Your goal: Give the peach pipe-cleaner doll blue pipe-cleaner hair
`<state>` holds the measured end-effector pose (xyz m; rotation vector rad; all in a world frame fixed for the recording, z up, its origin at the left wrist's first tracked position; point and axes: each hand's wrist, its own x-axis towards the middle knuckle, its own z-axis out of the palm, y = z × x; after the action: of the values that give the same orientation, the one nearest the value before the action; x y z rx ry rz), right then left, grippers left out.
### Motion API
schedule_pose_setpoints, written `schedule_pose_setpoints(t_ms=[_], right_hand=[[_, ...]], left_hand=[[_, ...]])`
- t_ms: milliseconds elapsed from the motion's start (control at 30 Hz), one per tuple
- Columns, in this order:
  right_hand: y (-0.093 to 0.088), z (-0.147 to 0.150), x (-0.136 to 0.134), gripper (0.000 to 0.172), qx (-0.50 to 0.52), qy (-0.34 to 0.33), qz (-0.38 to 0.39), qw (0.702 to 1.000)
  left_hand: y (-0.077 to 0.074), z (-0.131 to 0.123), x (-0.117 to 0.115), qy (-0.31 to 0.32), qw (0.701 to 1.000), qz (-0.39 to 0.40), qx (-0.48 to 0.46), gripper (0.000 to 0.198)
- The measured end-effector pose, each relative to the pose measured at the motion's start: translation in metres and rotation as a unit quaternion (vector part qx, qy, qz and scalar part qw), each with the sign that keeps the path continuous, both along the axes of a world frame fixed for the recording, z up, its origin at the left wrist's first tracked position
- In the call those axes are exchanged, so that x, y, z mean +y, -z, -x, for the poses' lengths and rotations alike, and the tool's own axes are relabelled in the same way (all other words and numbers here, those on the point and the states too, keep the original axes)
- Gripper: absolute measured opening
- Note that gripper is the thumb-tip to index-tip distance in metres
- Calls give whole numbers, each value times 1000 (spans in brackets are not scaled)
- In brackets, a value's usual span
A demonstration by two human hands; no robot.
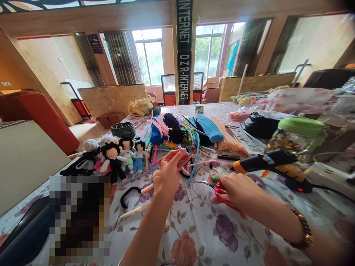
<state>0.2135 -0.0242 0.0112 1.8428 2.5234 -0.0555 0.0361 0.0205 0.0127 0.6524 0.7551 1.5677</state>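
Daylight came through the windows (153,59) on either side of a lettered pillar (184,51), and we worked at a table spread with a flowered cloth (202,225).

Grip first. Our left hand (172,170) was pinched closed, thumb against finger, on a short light blue piece (181,148), raised above the cloth near the middle of the table. Our right hand (230,190) was wrapped around red-handled scissors (222,194), the blades pointing left toward the other hand, well short of the blue piece. We could not tell whether the blades stood slightly apart. Step in hand, as we judged it: trimming or shaping that small piece. Any cut called for a steady pinch, opened blades and fingertips kept clear of them.

Just behind the left wrist sat a beige coiled bit (155,176) with a blue band, partly hidden; we could not say whether the palm touched it. A long blue stem (197,159) bent down between the hands. Nearer us, left of the forearm, lay a black curl (124,197).

Farther out: small dolls (139,157) grouped to the left, a blue bundle of stems (209,127) beyond the hands, a glue gun (257,162) to the right with a red light glowing, and a green-lidded jar (301,127) behind it.
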Motion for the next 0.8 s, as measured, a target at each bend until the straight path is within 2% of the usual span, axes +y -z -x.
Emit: schedule_pose_setpoints(t_ms=[200,433,633,800], right_hand=[[15,-3,1,12,17,-14,-11,1000],[-2,6,0,9,-7,-2,41,999],[-2,2,4,13,-18,-11,47,999],[-3,-3,9,5,34,-11,35,999]], left_hand=[[-1,-2,-2,17,1000,-2,23,25],[0,-3,-4,26,998,-9,63,26],[-2,-5,-5,30,995,-2,95,27],[-1,-6,-6,12,991,-11,133,27]])
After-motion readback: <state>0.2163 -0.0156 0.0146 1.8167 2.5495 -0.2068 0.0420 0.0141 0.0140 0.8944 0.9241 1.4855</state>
